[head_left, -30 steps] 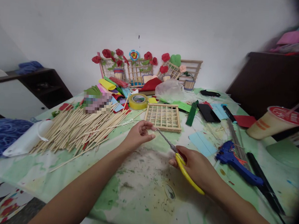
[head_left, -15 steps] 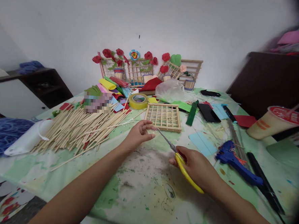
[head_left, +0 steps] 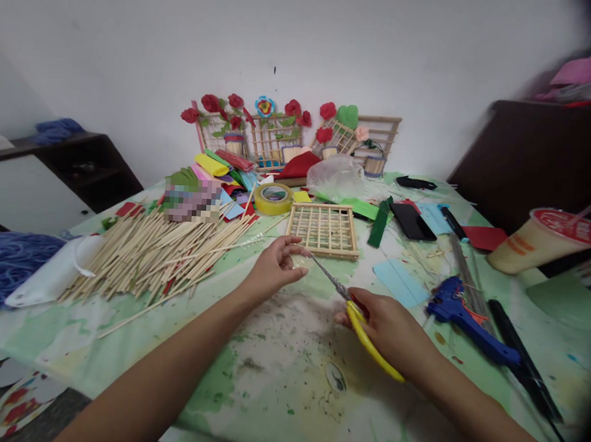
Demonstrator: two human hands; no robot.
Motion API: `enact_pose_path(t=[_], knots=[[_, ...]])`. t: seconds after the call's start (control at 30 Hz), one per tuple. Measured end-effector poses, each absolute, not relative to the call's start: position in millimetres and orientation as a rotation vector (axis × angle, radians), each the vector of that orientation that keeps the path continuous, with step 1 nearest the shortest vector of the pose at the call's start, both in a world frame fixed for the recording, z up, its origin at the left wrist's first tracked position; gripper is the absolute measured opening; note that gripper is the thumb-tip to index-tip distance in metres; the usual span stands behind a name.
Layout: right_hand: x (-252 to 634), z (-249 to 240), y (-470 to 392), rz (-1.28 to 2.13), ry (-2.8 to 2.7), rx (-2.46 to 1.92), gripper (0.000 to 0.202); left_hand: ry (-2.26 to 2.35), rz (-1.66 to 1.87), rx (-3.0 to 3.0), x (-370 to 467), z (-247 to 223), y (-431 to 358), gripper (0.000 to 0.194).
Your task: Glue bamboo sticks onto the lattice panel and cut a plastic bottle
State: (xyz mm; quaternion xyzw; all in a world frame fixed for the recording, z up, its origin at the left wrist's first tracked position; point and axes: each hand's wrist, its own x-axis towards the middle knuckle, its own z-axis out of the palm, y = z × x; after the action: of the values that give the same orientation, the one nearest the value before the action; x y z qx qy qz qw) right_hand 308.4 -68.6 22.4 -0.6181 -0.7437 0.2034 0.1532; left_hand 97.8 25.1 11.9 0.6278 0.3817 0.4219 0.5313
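Note:
My right hand (head_left: pixel 377 319) is wrapped round the yellow handles of a pair of long-nosed pliers (head_left: pixel 368 339). Their metal jaws point up and left, and the tip is at the fingertips of my left hand (head_left: pixel 279 263). The left hand's fingers are curved, with the thumb apart from them; nothing can be made out in them. Just beyond the fingertips lies a small wooden lattice (head_left: pixel 322 229), flat on the table.
Wooden sticks (head_left: pixel 158 252) are heaped at the left, near blue yarn (head_left: pixel 9 267). Yellow tape (head_left: pixel 273 199) lies behind the left hand. A blue glue gun (head_left: pixel 469 325), a phone (head_left: pixel 412 221) and a cup (head_left: pixel 534 242) are at the right. Lattices with red flowers (head_left: pixel 292 107) stand behind.

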Motion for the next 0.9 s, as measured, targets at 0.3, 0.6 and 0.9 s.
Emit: enact_pose_path(t=[0.3,0.6,0.9], knots=[[306.8,22.5,-68.8,0.575,-2.142,-1.773,0.024,0.94,0.979,1.727,97.5,6.9,22.2,0.065],[306.0,22.4,-68.7,0.625,-2.114,-1.723,0.023,0.864,1.078,1.496,97.3,14.3,20.3,0.058],[306.7,20.6,-68.5,0.576,-2.115,-1.711,0.019,0.905,1.0,1.391,98.1,10.4,22.3,0.029]])
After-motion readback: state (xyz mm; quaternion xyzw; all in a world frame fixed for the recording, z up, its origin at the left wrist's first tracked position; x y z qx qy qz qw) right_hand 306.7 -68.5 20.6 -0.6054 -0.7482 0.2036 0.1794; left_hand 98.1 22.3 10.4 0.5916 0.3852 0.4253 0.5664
